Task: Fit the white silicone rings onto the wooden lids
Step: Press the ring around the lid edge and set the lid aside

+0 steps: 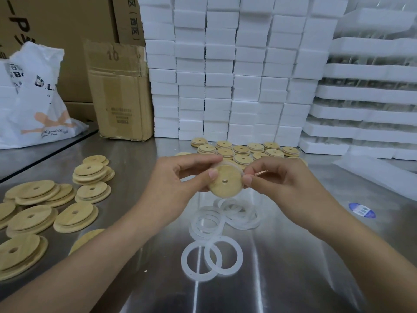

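Observation:
I hold a round wooden lid (225, 180) with a centre hole up over the steel table. My left hand (180, 177) grips its left edge between thumb and fingers. My right hand (277, 177) pinches a white silicone ring (235, 164) against the lid's upper right rim. Loose white silicone rings (212, 259) lie in a heap on the table below my hands. Bare wooden lids (74, 214) are piled at the left. Lids in neat rows (242, 151) sit behind my hands.
Stacked white foam blocks (225, 71) form a wall at the back, with foam trays (372, 93) to the right. A cardboard box (119, 91) and a white plastic bag (36, 98) stand at the back left. A blue sticker (361, 210) lies on the table (293, 267) at the right.

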